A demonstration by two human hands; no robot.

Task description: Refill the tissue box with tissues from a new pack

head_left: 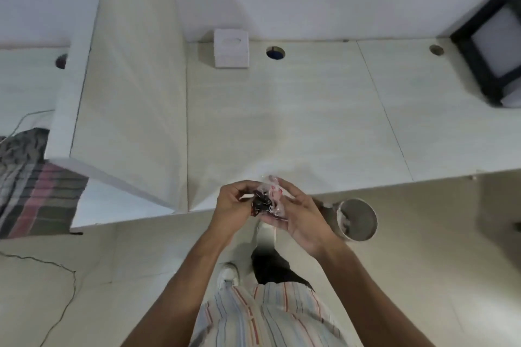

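Observation:
A white tissue box (231, 48) with an oval slot on top stands at the back of the white desk (296, 121), against the wall. Over the desk's front edge, both hands hold a crumpled clear plastic wrapper (267, 200) with red and black print. My left hand (236, 203) pinches its dark left part, and my right hand (298, 214) cups it from the right and below. No loose tissues show.
A white partition (127, 93) walls off the desk's left side. Cable holes (275, 53) pierce the desk's back. A black-framed object (493, 45) sits at far right. A grey bin (358, 220) stands on the floor under the desk edge. Plaid cloth (33, 186) lies at left.

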